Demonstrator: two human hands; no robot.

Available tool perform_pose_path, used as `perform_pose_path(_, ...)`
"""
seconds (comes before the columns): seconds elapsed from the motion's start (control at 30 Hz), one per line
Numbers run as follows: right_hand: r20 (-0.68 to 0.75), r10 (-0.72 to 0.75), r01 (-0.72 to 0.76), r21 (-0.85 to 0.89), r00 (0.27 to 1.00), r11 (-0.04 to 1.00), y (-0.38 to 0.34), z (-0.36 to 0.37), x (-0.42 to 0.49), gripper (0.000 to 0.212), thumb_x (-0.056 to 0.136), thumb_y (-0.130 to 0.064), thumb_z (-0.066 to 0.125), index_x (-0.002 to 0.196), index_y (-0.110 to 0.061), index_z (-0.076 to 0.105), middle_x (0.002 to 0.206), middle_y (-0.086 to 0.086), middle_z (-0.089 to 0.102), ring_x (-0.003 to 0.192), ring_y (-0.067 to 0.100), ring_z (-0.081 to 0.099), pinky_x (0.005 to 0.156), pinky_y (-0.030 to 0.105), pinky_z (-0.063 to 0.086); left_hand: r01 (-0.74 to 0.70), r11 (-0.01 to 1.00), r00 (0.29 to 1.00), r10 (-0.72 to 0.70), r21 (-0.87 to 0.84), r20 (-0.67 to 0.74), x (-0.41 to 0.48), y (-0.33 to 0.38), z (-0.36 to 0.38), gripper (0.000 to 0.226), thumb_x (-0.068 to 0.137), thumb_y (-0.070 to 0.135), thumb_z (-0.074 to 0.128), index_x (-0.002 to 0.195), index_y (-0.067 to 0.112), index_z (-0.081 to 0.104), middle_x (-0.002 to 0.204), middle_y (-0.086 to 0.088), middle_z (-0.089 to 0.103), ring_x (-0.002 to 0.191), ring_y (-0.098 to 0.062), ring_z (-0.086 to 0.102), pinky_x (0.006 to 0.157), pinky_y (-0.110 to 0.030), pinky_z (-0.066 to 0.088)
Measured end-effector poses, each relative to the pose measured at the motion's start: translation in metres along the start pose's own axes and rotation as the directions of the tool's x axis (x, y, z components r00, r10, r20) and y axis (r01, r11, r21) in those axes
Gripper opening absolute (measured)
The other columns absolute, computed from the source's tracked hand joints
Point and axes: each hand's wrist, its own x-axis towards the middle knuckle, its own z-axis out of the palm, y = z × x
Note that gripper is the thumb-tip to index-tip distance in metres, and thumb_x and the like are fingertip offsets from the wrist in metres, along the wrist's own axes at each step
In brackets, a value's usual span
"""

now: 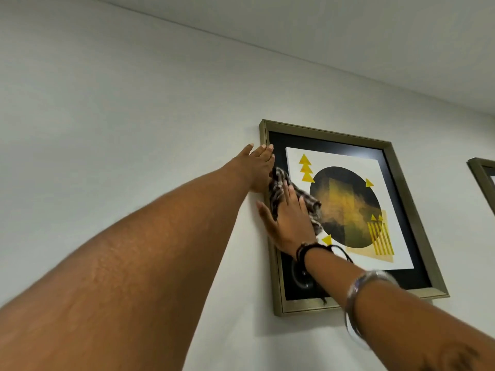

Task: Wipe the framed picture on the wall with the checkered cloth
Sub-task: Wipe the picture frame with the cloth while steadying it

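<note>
While the framed picture (345,210) hangs on the pale wall (134,116) just under the ceiling line, both bare hands are on its left part. Its frame is a dull gold-green, with a black mat inside and a white print showing a dark circle and yellow triangles. Against the frame's upper left edge rests the left hand (258,170), fingers straight and close together, laid flat over the frame bar and the wall beside it; it holds nothing, its grip flat and unclosed. Just below that hand, inside the frame, the right hand (290,218) presses the checkered cloth (278,188) against the glass with its palm and spread fingers; the thumb points out over the frame's left bar. This grip is a flat press rather than a pinch. The cloth, dark with light checks, is bunched, showing above the fingers near the picture's upper left corner and again to the right of the hand, where it overlaps the edge of the dark circle. On the right wrist sit dark cord bracelets (308,250), and further down the forearm a clear bangle (359,290), blurred. To the right of the framed picture, well apart from it, the corner of a second frame (482,178) shows at the edge of view
</note>
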Motion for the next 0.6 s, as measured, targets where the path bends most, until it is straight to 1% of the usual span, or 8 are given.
perform_pose_path(0.1, -0.008, -0.016, 0.015, -0.070, 1.000, 0.997, 0.001, -0.014, 0.026, 0.087, 0.091, -0.072, 0.019, 0.159, -0.021, -0.002, 0.169, 0.001, 0.003, 0.155, 0.017, -0.001, 0.126, 0.040, 0.000, 0.016, 1.000, 1.000, -0.016, -0.008, -0.021, 0.003, -0.001, -0.011, 0.080, 0.098, 0.044, 0.043, 0.158, 0.008, 0.003, 0.167, -0.012, -0.008, 0.155, -0.025, -0.007, 0.124, -0.047, -0.004)
perform_pose_path(0.2, -0.072, -0.002, -0.003, -0.081, 0.997, 0.997, 0.001, -0.010, 0.020, 0.096, 0.086, -0.078, 0.013, 0.159, -0.018, 0.002, 0.169, 0.002, 0.007, 0.155, 0.015, -0.001, 0.126, 0.040, 0.000, 0.023, 0.999, 0.999, -0.025, -0.042, -0.047, 0.008, -0.002, -0.017, 0.072, 0.101, 0.041, 0.033, 0.158, 0.009, 0.002, 0.167, -0.011, -0.010, 0.155, -0.024, -0.008, 0.124, -0.046, -0.005)
perform_pose_path(0.27, -0.105, 0.004, -0.013, -0.085, 0.994, 0.996, 0.001, 0.000, 0.006, 0.099, 0.084, -0.081, 0.010, 0.159, -0.016, 0.004, 0.168, 0.002, 0.008, 0.155, 0.015, 0.000, 0.126, 0.040, 0.001, 0.033, 0.998, 0.998, -0.035, -0.045, -0.054, 0.008, -0.004, -0.015, 0.071, 0.102, 0.042, 0.031, 0.158, 0.009, 0.001, 0.167, -0.011, -0.011, 0.155, -0.024, -0.009, 0.124, -0.046, -0.006)
perform_pose_path(0.33, -0.117, -0.002, -0.007, -0.074, 0.993, 0.997, 0.003, 0.013, -0.014, 0.098, 0.085, -0.081, 0.013, 0.159, -0.018, 0.004, 0.168, 0.002, 0.011, 0.155, 0.014, 0.001, 0.126, 0.041, 0.002, 0.045, 0.999, 0.998, -0.046, -0.032, -0.043, 0.007, -0.008, -0.012, 0.081, 0.100, 0.052, 0.034, 0.158, 0.009, -0.001, 0.167, -0.011, -0.012, 0.155, -0.024, -0.009, 0.123, -0.046, -0.006)
perform_pose_path(0.47, -0.128, -0.001, 0.003, 0.016, 0.992, 1.000, 0.013, 0.033, -0.060, 0.094, 0.086, -0.080, 0.023, 0.159, -0.024, 0.005, 0.167, 0.000, 0.015, 0.155, 0.014, 0.006, 0.126, 0.038, 0.001, 0.050, 0.998, 0.999, -0.050, 0.024, -0.016, 0.006, -0.008, -0.008, 0.112, 0.084, 0.076, 0.044, 0.158, 0.007, -0.005, 0.167, -0.012, -0.014, 0.155, -0.026, -0.011, 0.123, -0.048, -0.006)
perform_pose_path(0.53, -0.112, 0.015, -0.009, 0.060, 0.994, 0.998, 0.017, 0.036, -0.078, 0.091, 0.087, -0.079, 0.024, 0.159, -0.027, 0.003, 0.167, -0.002, 0.016, 0.155, 0.014, 0.007, 0.126, 0.039, 0.004, 0.038, 0.999, 0.999, -0.038, 0.030, -0.001, 0.004, -0.002, -0.005, 0.122, 0.077, 0.082, 0.048, 0.158, 0.007, -0.005, 0.167, -0.012, -0.013, 0.155, -0.027, -0.011, 0.124, -0.048, -0.006)
perform_pose_path(0.6, -0.089, 0.008, -0.004, 0.056, 0.996, 0.998, 0.018, 0.035, -0.088, 0.089, 0.088, -0.079, 0.025, 0.158, -0.030, 0.001, 0.167, -0.003, 0.018, 0.154, 0.015, 0.010, 0.126, 0.040, 0.008, 0.027, 0.999, 0.999, -0.028, 0.041, 0.023, -0.001, 0.005, 0.001, 0.125, 0.075, 0.083, 0.050, 0.158, 0.007, -0.004, 0.167, -0.013, -0.011, 0.155, -0.027, -0.010, 0.124, -0.049, -0.005)
